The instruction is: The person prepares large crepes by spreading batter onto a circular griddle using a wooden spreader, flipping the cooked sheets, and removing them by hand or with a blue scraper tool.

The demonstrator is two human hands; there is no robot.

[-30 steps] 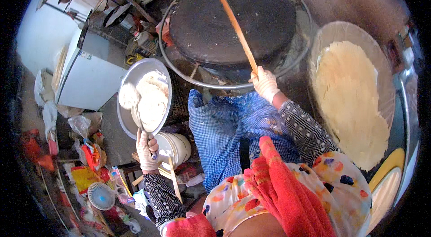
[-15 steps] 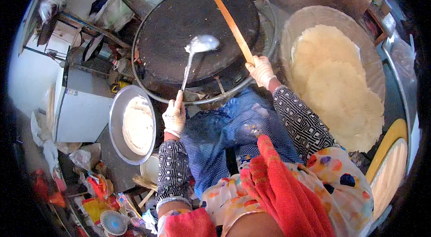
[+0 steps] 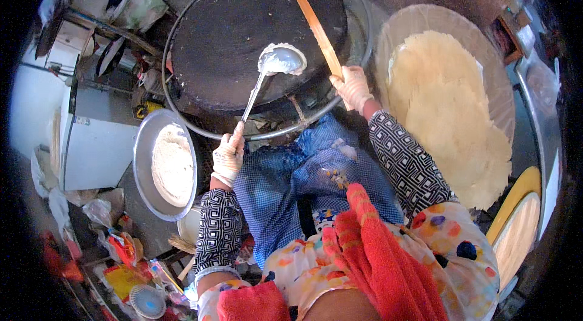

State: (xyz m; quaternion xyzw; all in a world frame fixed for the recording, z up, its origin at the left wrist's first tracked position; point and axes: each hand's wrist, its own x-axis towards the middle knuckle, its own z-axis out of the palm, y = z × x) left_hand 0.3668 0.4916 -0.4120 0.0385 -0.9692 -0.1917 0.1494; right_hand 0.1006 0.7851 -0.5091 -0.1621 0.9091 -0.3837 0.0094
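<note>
In the head view, the gloved left hand (image 3: 228,156) grips a long-handled metal ladle (image 3: 280,60) of pale batter over the round black griddle (image 3: 255,35); the gloved right hand (image 3: 352,86) grips a flat wooden spreader (image 3: 313,20) just beside it; tipping centrally would likely spread best.

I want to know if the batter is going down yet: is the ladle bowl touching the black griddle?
Cannot tell. In the head view the ladle overlaps the griddle from above, so neither contact nor a gap shows.
</note>
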